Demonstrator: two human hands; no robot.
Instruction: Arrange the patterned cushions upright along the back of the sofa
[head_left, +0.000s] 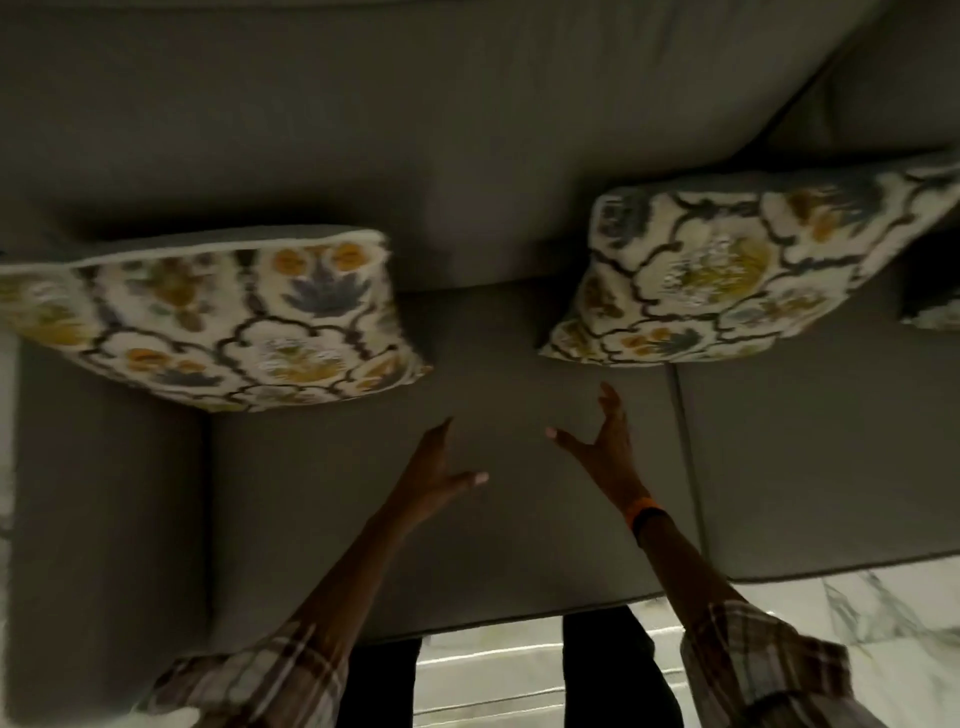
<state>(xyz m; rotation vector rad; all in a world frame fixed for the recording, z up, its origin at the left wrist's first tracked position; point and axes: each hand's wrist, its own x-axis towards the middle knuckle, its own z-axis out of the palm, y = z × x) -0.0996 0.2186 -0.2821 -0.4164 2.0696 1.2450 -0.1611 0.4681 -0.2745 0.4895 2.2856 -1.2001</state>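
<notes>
Presently both hands, left hand (436, 478) and right hand (605, 447), are hovering empty with fingers spread, between two floral patterned fabric cushions (228, 322) (737, 270) leaning on the grey upholstered sofa (415, 130).

Head view, steeply downward, close above sofa (467, 156) seat.

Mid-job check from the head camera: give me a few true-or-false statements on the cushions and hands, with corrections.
1. Both hands are empty. True: the left hand and right hand are open above the seat.
2. The left cushion is gripped by the fingers. False: nothing touches it.
3. The right cushion leans against the sofa back. True.
4. The two cushions touch each other. False: bare seat separates them.
5. The right wrist is bare. False: it wears an orange band.
</notes>
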